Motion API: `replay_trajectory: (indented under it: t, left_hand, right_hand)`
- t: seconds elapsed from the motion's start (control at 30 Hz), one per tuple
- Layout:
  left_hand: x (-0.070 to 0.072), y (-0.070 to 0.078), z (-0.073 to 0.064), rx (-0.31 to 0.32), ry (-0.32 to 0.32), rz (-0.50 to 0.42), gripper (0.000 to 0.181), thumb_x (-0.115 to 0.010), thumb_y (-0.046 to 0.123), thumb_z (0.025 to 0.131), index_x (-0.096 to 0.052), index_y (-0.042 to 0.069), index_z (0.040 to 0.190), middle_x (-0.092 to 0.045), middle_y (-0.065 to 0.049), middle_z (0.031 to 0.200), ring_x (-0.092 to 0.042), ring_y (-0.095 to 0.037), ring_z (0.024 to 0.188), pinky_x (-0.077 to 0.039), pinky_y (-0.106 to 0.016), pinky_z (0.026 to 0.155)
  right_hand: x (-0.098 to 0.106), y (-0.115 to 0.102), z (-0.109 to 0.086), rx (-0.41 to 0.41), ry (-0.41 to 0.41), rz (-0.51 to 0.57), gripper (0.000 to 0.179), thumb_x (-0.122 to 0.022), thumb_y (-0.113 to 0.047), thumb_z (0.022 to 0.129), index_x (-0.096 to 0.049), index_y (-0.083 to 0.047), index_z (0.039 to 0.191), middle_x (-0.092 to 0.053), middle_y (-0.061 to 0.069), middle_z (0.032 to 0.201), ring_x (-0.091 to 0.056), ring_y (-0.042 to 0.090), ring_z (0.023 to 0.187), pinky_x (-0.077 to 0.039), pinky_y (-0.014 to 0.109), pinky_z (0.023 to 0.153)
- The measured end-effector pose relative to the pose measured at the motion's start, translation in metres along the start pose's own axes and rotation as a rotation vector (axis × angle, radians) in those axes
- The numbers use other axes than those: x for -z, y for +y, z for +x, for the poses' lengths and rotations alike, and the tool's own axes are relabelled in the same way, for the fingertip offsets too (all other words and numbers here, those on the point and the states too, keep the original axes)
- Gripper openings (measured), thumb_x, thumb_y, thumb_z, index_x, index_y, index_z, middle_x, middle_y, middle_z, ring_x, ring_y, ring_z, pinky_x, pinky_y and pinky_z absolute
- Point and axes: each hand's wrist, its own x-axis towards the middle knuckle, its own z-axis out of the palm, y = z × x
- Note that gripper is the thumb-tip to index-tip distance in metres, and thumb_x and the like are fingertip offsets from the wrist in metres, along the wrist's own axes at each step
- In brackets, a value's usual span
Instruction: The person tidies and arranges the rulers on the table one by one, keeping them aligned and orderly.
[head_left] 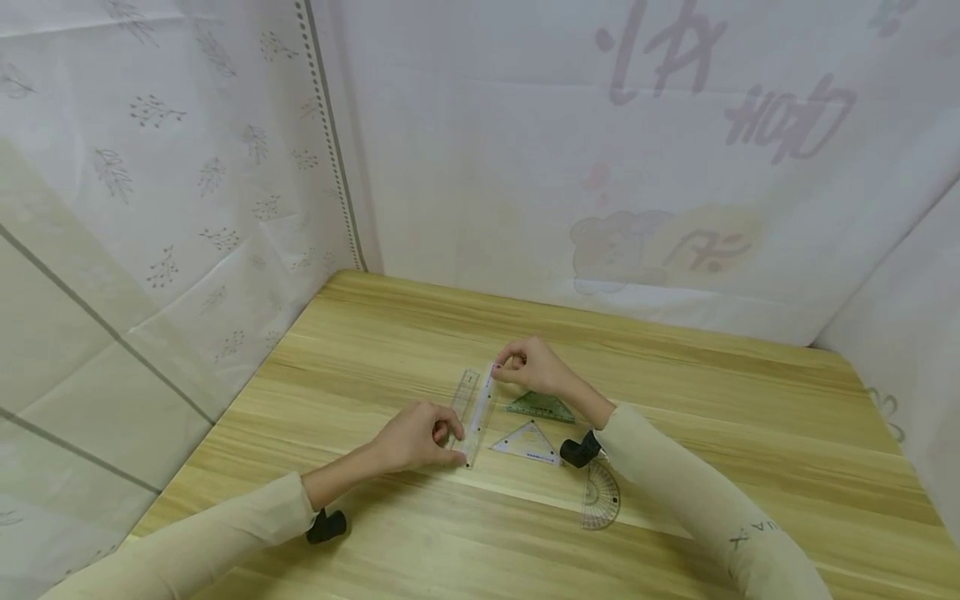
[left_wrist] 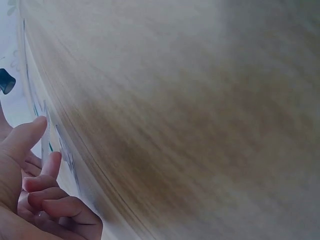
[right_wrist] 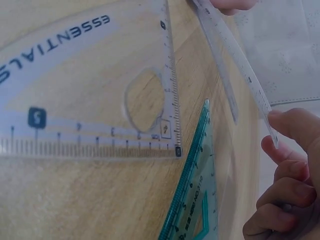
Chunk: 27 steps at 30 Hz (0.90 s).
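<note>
A clear ruler with a pale lavender strip (head_left: 479,414) stretches between both hands. The right hand (head_left: 534,367) pinches its far end between thumb and index finger; in the right wrist view the ruler (right_wrist: 248,77) slants up off the table to those fingertips. My left hand (head_left: 420,435) holds the near end with thumb and index finger, the other fingers curled beneath. A second transparent ruler (head_left: 467,390) lies just left of the first, partly hidden by the left hand. Right of the rulers lie a green set square (head_left: 542,406) and a clear set square (head_left: 527,442).
A clear protractor (head_left: 601,497) lies under the right forearm, near the black wrist mount (head_left: 579,451). The wooden table (head_left: 360,333) is bounded by printed cloth (head_left: 480,167) at the back and sides.
</note>
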Motion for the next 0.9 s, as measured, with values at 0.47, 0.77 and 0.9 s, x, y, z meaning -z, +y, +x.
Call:
replay_trajectory:
  t: [0.47,0.77,0.9]
  left_hand:
    - [-0.002,0.003,-0.004,0.027,0.026,0.050,0.028,-0.091,0.021,0.077,-0.071,0.012,0.093,-0.044,0.011,0.062,-0.038,-0.003,0.055,-0.034,-0.023,0.055]
    - [-0.004,0.004,-0.006,0.011,0.037,0.018,0.036,-0.092,0.022,0.077,-0.070,0.008,0.102,-0.044,0.011,0.063,-0.039,-0.002,0.055,-0.037,-0.023,0.055]
    - [-0.005,0.004,-0.007,-0.020,0.058,-0.011,0.036,-0.092,0.023,0.077,-0.070,0.008,0.101,-0.045,0.010,0.064,-0.040,-0.003,0.057,-0.038,-0.023,0.057]
  right_hand:
    - [-0.001,0.000,0.000,0.034,-0.029,-0.054,0.015,-0.078,-0.014,0.092,-0.073,-0.002,0.100,-0.036,-0.006,0.054,-0.030,0.009,0.047,-0.039,0.027,0.057]
    - [0.004,0.001,-0.004,-0.031,-0.045,-0.121,0.026,-0.078,-0.020,0.093,-0.072,0.000,0.108,-0.040,-0.003,0.055,-0.034,0.010,0.047,-0.041,0.029,0.056]
    - [0.012,0.002,-0.010,-0.055,-0.036,-0.107,0.030,-0.078,-0.024,0.093,-0.071,-0.002,0.113,-0.039,-0.003,0.057,-0.033,0.011,0.048,-0.042,0.032,0.059]
